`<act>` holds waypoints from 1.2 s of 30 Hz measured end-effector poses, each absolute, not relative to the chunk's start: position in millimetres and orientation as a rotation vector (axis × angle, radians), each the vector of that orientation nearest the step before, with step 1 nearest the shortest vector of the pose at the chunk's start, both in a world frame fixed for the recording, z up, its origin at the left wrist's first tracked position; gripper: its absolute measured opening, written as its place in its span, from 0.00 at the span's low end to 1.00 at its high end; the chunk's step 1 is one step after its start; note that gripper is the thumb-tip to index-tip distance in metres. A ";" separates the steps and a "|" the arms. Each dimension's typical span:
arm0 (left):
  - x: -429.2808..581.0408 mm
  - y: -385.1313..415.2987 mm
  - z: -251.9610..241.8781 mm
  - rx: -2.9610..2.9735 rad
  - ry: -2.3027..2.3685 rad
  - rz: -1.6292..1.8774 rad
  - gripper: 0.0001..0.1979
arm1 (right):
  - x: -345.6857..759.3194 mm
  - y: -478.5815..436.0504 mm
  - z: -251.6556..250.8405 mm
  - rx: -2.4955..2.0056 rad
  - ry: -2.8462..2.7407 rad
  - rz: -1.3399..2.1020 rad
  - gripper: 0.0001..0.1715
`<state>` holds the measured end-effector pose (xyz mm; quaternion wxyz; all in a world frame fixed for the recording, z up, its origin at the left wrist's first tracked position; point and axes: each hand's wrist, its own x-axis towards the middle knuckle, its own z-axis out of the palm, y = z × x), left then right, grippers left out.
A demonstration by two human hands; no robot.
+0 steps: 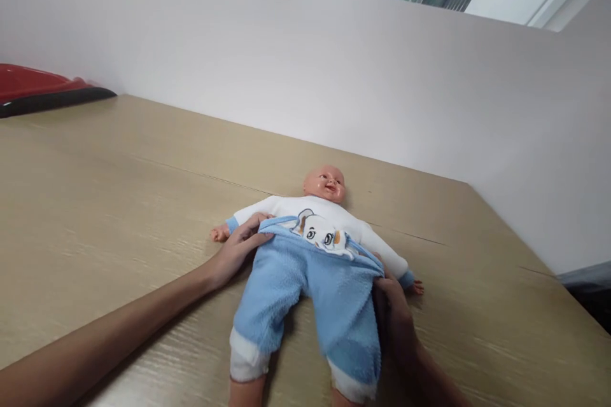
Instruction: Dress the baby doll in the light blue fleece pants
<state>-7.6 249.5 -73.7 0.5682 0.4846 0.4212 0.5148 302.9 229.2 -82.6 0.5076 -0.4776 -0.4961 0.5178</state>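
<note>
A baby doll (325, 183) lies on its back on the wooden table (119, 203), head away from me. It wears a white top with a cartoon print (317, 229) and fluffy light blue trousers (310, 292) with white cuffs. My left hand (238, 248) grips the trousers' waistband at the doll's left-hand side in the view, fingers curled over the band. My right hand (394, 308) holds the waistband on the other side, by the doll's hip; its fingers are mostly hidden by the fabric.
A white partition wall (334, 76) runs behind the table and turns along the right side. A red and black object (33, 90) lies at the far left on the table. A dark gap shows past the table's right corner.
</note>
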 end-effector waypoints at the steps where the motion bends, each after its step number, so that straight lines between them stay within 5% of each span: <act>1: -8.9 253.0 -73.4 1.152 1.005 1.220 0.15 | 304.1 230.9 -83.3 -1.108 -1.158 1.302 0.28; 9: 3.5 296.0 -74.4 1.154 0.914 1.140 0.22 | 287.8 281.6 -68.7 -1.417 -1.202 1.153 0.35; 16: -13.0 290.2 -68.7 1.123 0.792 1.140 0.17 | 285.6 293.0 -61.8 -1.436 -1.374 0.732 0.17; 20: -16.2 274.4 -57.9 1.239 0.989 1.241 0.18 | 258.4 305.2 -12.1 -1.247 -1.737 0.342 0.19; 25: -8.4 257.6 -57.3 1.299 1.140 1.425 0.17 | 172.2 362.4 40.9 -0.883 -2.508 0.487 0.12; 29: -6.9 247.6 -60.6 1.371 1.209 1.426 0.16 | 103.8 398.7 23.3 -0.554 -3.173 0.327 0.28; 36: -12.0 234.2 -59.5 1.345 1.210 1.346 0.16 | 98.2 400.3 9.7 -0.466 -3.095 0.274 0.16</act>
